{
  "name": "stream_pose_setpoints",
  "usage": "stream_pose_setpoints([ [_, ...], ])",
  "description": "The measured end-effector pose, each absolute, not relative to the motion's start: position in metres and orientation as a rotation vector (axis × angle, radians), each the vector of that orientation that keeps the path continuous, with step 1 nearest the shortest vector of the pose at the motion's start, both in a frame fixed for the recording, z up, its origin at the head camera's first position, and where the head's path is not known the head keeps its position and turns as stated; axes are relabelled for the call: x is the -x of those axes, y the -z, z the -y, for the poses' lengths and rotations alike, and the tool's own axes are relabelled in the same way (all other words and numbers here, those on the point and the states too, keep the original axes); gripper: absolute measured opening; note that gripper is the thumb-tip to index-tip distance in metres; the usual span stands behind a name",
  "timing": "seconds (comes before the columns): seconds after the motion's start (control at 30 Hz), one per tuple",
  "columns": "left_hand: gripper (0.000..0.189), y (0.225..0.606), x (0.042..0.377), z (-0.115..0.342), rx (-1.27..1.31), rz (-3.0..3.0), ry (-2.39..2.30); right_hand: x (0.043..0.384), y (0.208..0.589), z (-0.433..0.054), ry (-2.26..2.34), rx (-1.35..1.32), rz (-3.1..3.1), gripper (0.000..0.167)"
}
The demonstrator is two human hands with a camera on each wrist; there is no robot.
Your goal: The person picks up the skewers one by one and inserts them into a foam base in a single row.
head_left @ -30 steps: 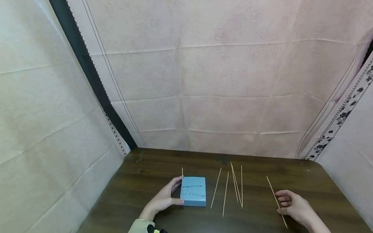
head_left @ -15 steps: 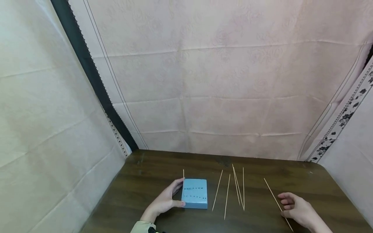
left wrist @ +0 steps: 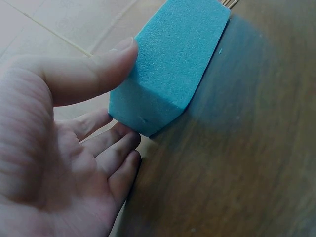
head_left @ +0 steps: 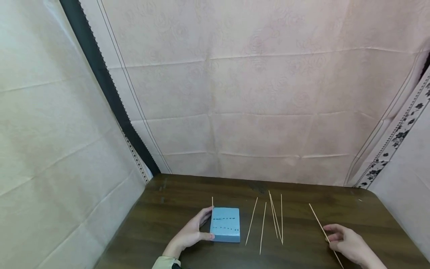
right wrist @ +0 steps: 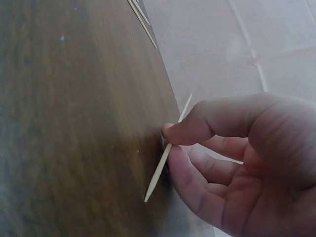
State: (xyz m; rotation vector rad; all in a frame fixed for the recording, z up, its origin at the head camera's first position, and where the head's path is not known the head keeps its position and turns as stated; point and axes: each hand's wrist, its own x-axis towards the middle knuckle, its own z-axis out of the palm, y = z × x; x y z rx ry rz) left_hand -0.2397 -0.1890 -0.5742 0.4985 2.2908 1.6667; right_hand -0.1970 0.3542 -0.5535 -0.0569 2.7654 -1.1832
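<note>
On the brown wooden table (head_left: pixel 188 192), a blue rectangular foam block (head_left: pixel 226 222) is gripped by the left hand (head_left: pixel 189 231), a thin pale wooden stick (right wrist: pixel 157 177) pinched by the right hand (head_left: pixel 351 244). Between them, 5 loose sticks (head_left: pixel 282 218) are spread, short of the far edge (head_left: pixel 295 184).

- Head: above and behind all the fingers (head_left: pixel 203 214), farthest off, facing forward and down across the table (head_left: pixel 295 224).
- Left wrist: close behind the left hand (left wrist: pixel 66 160), facing its fingers.
- Right wrist: equally close behind the right hand (right wrist: pixel 261 165), facing its fingers.
- Shared with head: blue block (left wrist: pixel 170 54) at the left fingers, stick (right wrist: pixel 157 178) between the right.
</note>
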Motion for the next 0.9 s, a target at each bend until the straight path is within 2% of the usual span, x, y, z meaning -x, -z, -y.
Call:
stream_pose_setpoints([
  [0.2,0.094,0.5736,0.2388,0.1895,-0.493,-2.284,-1.676,0.1960,0.5521,-0.3552,1.411,0.173,-2.598,0.048],
  [0.33,0.093,0.5725,0.2382,0.1888,-0.488,-2.285,-1.674,0.1986,0.5491,-0.3549,1.556,0.134,-2.424,0.051],
  [0.47,0.094,0.5714,0.2381,0.1878,-0.494,-2.294,-1.669,0.2015,0.5461,-0.3540,1.595,0.067,-2.351,0.055],
  [0.9,0.095,0.5725,0.2380,0.1877,-0.498,-2.301,-1.671,0.2014,0.5437,-0.3544,1.625,0.149,-2.335,0.054],
])
